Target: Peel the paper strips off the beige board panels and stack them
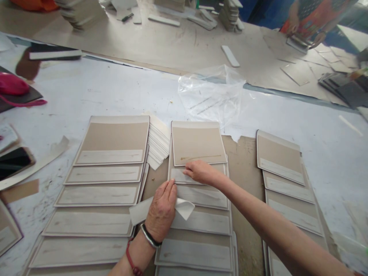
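Here, nearest to us, the left hand (162,209), with a bracelet (150,235) at its wrist, lies over the middle row of panels (198,140), fingers together and closed on a loose white strip (140,211) whose ends show at both sides. Just beyond, we find the right hand (199,171), thumb and fingers bunched, touching the pale strip (178,175) on the 2nd panel from that row's far end; we cannot tell whether the fingertips pinch anything. The farthest panel there bears a thin brown streak (204,156) near its lower edge.

To the sides we see 2 more rows of overlapping panels, the left row (115,136) and the right row (278,151). Between the left and middle rows lies a fanned stack of white strips (156,142). Past the rows, we notice a crumpled clear plastic bag (209,92) on the white table (115,92). Farther off, on a brown worktop (172,42), piled boards (82,13) stand at left, and a co-worker's hands (293,25) hold a flat piece (297,45) at right.
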The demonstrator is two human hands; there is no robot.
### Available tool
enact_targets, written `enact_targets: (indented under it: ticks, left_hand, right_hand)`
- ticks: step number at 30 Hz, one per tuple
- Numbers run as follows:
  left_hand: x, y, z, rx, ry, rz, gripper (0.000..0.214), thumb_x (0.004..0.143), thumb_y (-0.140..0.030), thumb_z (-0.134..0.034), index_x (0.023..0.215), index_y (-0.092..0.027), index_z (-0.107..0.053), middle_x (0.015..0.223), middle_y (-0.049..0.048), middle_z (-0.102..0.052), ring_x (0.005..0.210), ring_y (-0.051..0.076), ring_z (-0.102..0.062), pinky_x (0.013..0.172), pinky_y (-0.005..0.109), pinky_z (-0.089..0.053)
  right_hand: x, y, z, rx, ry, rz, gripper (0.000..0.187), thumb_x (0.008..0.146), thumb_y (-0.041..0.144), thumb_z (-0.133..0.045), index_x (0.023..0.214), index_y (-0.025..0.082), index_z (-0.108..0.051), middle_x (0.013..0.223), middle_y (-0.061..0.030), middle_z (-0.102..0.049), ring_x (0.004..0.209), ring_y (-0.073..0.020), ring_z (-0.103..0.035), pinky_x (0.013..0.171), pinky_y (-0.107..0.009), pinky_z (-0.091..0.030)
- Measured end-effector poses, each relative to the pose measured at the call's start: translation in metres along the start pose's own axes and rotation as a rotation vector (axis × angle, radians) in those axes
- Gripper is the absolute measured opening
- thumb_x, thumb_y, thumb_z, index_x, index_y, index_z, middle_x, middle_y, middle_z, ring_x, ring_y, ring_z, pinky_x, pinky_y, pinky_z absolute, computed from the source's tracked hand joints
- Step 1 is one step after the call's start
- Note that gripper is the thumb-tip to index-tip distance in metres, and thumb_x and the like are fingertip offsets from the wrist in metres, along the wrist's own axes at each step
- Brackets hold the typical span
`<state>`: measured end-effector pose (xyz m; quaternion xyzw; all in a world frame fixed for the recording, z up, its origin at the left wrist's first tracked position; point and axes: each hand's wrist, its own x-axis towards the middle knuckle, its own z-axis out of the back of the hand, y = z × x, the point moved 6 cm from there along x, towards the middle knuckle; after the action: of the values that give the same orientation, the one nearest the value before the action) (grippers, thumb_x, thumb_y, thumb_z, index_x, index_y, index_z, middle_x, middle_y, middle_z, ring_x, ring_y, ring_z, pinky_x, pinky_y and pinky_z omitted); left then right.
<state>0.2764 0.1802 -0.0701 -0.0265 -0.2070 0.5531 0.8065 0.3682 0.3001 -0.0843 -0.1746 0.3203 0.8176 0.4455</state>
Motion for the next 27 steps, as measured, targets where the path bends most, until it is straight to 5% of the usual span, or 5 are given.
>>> enact_targets:
  ticks: [7,12,16,21,27]
  left_hand:
    - [0.002,-0.001,0.001,0.03,-0.004,-0.033,0.033,0.082,0.0,-0.031,0.105,0.002,-0.054,0.11,0.0205,-0.057,0.103,0.027,-0.051,0.088,0.04,-0.05]
    - [0.0,0.0,-0.001,-0.008,0.005,-0.023,0.035,0.079,0.003,-0.032,0.108,0.001,-0.052,0.114,0.0208,-0.055,0.106,0.028,-0.049,0.09,0.042,-0.048]
    - [-0.002,0.0,-0.002,-0.015,0.02,-0.025,0.039,0.075,0.006,-0.033,0.111,0.001,-0.049,0.116,0.0214,-0.054,0.108,0.029,-0.047,0.091,0.043,-0.047]
    - [-0.003,0.0,-0.002,-0.044,0.045,-0.016,0.051,0.069,0.009,-0.033,0.118,-0.001,-0.044,0.119,0.0204,-0.051,0.111,0.028,-0.044,0.094,0.043,-0.044]
    - [-0.002,0.001,-0.006,-0.052,0.076,0.007,0.058,0.07,0.008,-0.034,0.127,-0.005,-0.038,0.12,0.0178,-0.05,0.109,0.028,-0.045,0.094,0.042,-0.041]
  right_hand:
    - [-0.031,-0.032,0.01,0.06,0.131,-0.108,0.027,0.071,0.042,-0.061,0.061,0.017,-0.055,0.059,0.0018,-0.051,0.057,-0.0115,-0.042,0.051,-0.023,-0.023]
    - [-0.066,-0.077,0.012,0.259,-0.072,-0.226,0.029,0.077,0.037,-0.052,0.057,0.016,-0.045,0.054,0.0046,-0.04,0.055,-0.0091,-0.037,0.052,-0.022,-0.023]
    - [-0.08,-0.091,0.009,0.326,-0.256,-0.352,0.028,0.077,0.04,-0.052,0.062,0.017,-0.049,0.058,0.0032,-0.044,0.059,-0.0106,-0.042,0.053,-0.022,-0.025]
    - [-0.084,-0.09,-0.001,0.211,-0.29,-0.493,0.026,0.076,0.044,-0.052,0.073,0.019,-0.056,0.073,-0.0014,-0.06,0.07,-0.0161,-0.051,0.054,-0.024,-0.025]
    - [-0.086,-0.088,-0.012,0.092,-0.322,-0.48,0.027,0.08,0.045,-0.048,0.074,0.019,-0.055,0.084,-0.0037,-0.065,0.075,-0.0184,-0.057,0.055,-0.025,-0.027]
